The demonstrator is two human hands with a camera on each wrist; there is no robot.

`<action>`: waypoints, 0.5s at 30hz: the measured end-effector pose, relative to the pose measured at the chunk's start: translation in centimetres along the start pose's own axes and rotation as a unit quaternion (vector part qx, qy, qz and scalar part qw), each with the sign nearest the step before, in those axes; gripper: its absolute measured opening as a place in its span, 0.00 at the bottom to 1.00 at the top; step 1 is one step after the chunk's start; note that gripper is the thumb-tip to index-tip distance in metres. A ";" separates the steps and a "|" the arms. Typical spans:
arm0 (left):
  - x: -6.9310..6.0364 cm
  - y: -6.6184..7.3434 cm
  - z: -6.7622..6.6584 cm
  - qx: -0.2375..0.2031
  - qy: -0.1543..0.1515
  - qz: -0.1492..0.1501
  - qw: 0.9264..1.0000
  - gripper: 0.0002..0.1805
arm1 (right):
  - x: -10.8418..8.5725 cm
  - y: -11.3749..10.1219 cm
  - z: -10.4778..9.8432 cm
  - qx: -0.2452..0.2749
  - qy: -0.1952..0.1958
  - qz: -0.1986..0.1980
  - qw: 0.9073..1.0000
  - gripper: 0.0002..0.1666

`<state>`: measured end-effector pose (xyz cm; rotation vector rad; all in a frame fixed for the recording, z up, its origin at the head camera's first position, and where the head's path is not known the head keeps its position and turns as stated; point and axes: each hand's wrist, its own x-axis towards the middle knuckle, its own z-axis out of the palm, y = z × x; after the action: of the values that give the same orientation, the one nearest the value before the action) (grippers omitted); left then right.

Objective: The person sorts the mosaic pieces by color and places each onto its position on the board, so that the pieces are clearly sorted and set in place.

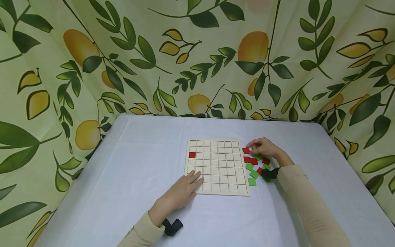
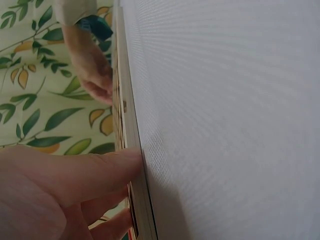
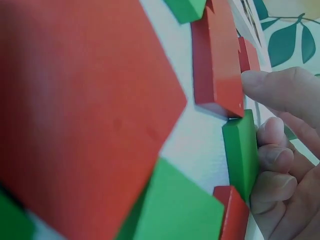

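Observation:
A square wooden grid board [image 1: 243, 195] lies on the table with one red tile [image 1: 192, 155] in a cell near its left edge. My left hand [image 1: 180, 192] rests on the board's lower left part, fingers spread; in the left wrist view its thumb [image 2: 117, 165] touches the board's edge [image 2: 131, 120]. Beside the right edge, my right hand [image 1: 264, 147] is over the loose tiles, fingertips at a red tile [image 1: 246, 150]. The right wrist view shows the thumb [image 3: 280, 87] by red tiles and bent fingers beside a green tile [image 3: 241, 152]; a grip cannot be made out.
Several loose red and green tiles, among them a green one [image 1: 252, 181], lie right of the board, some overlapping. A white cloth [image 1: 148, 147] covers the table. A curtain [image 1: 172, 82] with fruit and leaves hangs behind and at both sides.

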<state>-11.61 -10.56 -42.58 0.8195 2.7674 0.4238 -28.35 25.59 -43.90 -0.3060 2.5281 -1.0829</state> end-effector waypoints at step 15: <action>0.0 0.0 -0.1 0.007 -0.004 -0.002 1.000 0.27 | -0.1 0.1 -0.2 0.010 0.020 0.008 1.000 0.24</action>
<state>-11.62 -10.58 -42.49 0.8181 2.7677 0.3990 -28.33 25.78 -43.81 -0.2598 2.5474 -1.1182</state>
